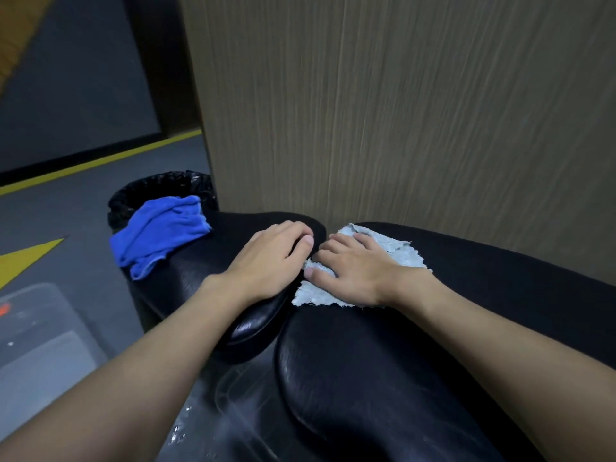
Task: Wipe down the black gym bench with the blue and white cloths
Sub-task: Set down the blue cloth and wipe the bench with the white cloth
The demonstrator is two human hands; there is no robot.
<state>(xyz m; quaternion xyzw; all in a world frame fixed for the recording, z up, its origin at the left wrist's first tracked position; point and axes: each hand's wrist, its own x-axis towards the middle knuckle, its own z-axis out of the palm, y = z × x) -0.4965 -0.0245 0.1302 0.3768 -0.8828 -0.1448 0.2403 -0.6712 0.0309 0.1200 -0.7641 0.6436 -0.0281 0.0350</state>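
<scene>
While our right hand [353, 271] presses flat on the white cloth [403, 258] | left hand [266, 261] flat, empty | blue cloth [160, 231] left, nearer it.

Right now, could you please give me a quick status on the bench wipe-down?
Right hand flat on white cloth, at pad gap. Left hand bare, on black padded gym bench. Blue cloth idle at bench end.
</scene>
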